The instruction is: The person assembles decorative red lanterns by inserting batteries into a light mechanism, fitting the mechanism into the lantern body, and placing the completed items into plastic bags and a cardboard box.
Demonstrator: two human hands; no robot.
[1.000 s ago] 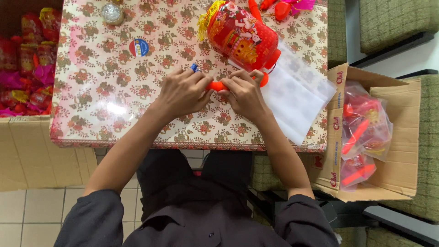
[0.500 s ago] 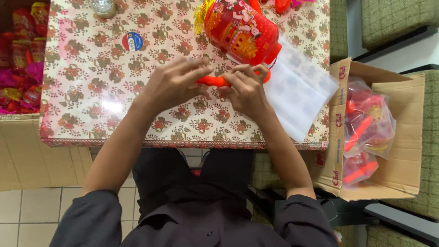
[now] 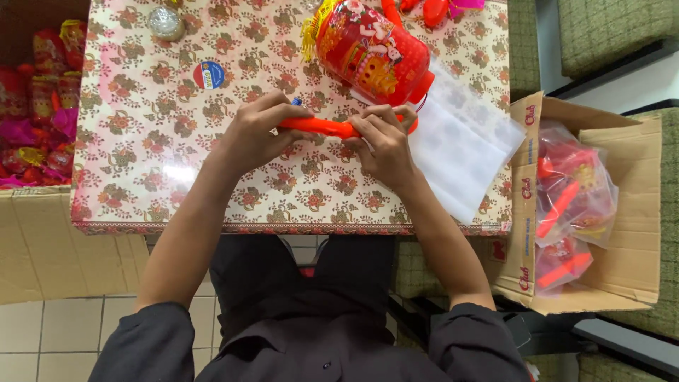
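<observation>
A round sticker [image 3: 209,74] in blue, red and white lies flat on the floral desk [image 3: 141,177], toward its far left; a clear plastic bag [image 3: 460,145] lies flat at the desk's right edge; an open cardboard box [image 3: 622,212] stands right of the desk, holding clear packets [image 3: 573,198] of red toys; another box [image 3: 35,233] stands left, filled with red and pink packets [image 3: 35,120].

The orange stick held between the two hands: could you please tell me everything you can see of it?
The orange stick is a slim, glossy rod that looks like plastic, lying nearly level above the floral tablecloth. The left hand grips its left end, where a small blue tip shows; the right hand wraps its right end, hiding it. It sits just in front of the red lantern; whether they touch is unclear.
</observation>
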